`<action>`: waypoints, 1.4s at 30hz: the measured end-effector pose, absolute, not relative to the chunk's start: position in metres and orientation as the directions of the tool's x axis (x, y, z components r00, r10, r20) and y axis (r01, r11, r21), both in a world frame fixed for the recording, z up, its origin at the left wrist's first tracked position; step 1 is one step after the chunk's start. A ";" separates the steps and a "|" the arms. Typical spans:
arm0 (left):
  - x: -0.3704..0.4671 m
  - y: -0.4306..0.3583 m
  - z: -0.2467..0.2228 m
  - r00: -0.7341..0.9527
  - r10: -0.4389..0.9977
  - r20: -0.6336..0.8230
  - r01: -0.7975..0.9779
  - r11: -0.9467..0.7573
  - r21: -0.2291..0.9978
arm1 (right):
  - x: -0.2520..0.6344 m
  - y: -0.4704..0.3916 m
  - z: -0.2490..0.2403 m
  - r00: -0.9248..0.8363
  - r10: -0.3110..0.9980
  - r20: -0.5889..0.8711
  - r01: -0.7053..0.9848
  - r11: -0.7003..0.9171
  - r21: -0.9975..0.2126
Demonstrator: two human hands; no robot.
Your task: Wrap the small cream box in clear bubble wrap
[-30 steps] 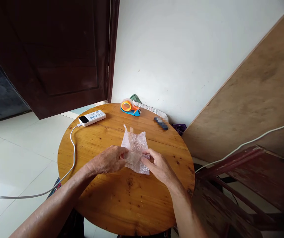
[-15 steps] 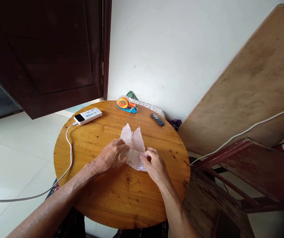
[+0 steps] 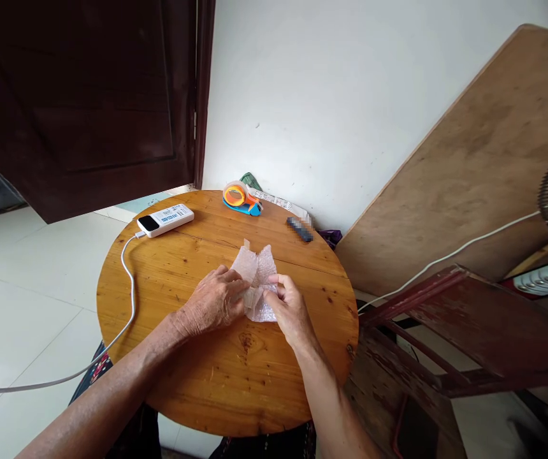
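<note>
Bubble wrap lies well inside the table edge; right fingers parted, left fingers' grip unclear.

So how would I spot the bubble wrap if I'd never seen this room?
Find the round wooden table, then look near its middle, between the left hand and the right hand. The bubble wrap there is pale and dimpled, unlike the smooth white device or the orange-and-blue tape dispenser farther back.

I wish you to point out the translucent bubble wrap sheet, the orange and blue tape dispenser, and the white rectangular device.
Translucent bubble wrap sheet [image 3: 264,271], head view: upper part.
Orange and blue tape dispenser [image 3: 248,208], head view: blue base.
White rectangular device [image 3: 169,218], head view: labelled top face.
</note>
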State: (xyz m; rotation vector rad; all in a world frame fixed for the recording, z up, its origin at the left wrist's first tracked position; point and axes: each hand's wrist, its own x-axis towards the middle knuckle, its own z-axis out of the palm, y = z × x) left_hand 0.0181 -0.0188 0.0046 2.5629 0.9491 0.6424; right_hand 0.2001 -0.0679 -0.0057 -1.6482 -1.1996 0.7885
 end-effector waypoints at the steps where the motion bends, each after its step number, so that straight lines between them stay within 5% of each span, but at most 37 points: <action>1: 0.018 -0.019 0.004 0.669 0.682 0.295 0.528 -0.716 0.457 | 0.196 -0.067 -0.003 0.308 0.951 -0.001 0.295 -0.097 -0.951; 7: 0.023 -0.026 0.001 0.650 0.717 0.251 0.526 -0.664 0.532 | 0.181 -0.063 0.005 0.258 0.966 -0.036 0.171 -0.083 -0.982; 14: 0.028 -0.026 -0.001 0.604 0.755 0.256 0.502 -0.609 0.613 | 0.180 -0.065 0.010 0.238 0.970 0.045 0.422 -0.062 -0.905; 21: 0.022 -0.024 -0.006 0.528 0.818 0.226 0.378 -0.465 0.801 | 0.179 -0.075 0.015 0.018 0.994 0.105 0.547 0.078 -0.833; 30: 0.025 -0.025 -0.004 0.372 0.906 0.205 0.345 -0.339 0.875 | 0.174 -0.070 0.025 -0.117 0.986 0.119 0.806 0.164 -0.569; 42: 0.034 -0.022 -0.018 0.338 0.918 0.205 0.457 -0.351 0.817 | 0.194 -0.069 0.016 -0.103 0.994 0.037 0.347 0.071 -0.935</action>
